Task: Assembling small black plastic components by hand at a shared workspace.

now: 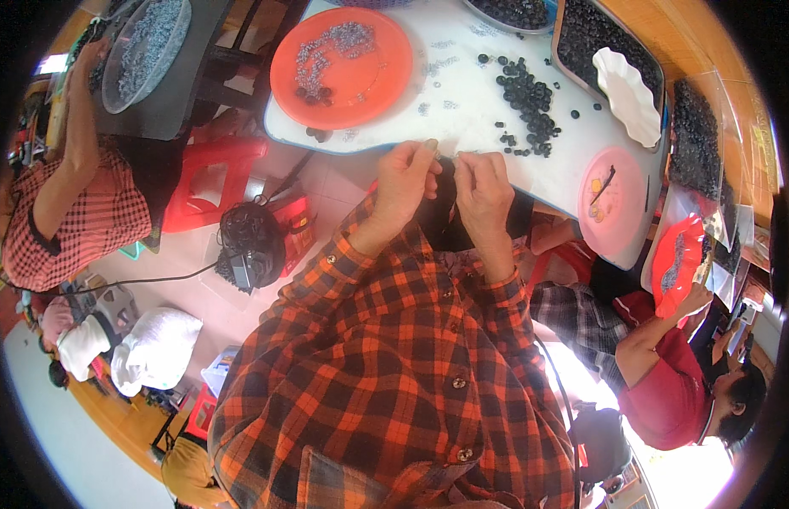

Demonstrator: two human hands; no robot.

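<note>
My left hand (pixel 405 185) and my right hand (pixel 485 193) are close together just off the front edge of the white table (pixel 462 127). Thumb and fingertips are pinched on each hand, and whatever sits between them is too small to make out. Beyond my left hand an orange plate (pixel 388 81) carries small greyish, shiny pieces and a few dark round ones. To the right, nearer my right hand, a loose pile of small black round parts (pixel 532 110) lies on the tabletop. Little clusters of greyish pieces (pixel 441 64) are scattered between plate and pile.
A white wavy-edged dish (pixel 625 95) overlaps a tray of black parts (pixel 594 38). A pink plate (pixel 619 237) with a dark stick stands at the table's right. One co-worker (pixel 81 204) sits left; another (pixel 674 382), at right, holds a red dish (pixel 676 288). Below left are a red stool (pixel 209 182) and black cable bundle (pixel 250 242).
</note>
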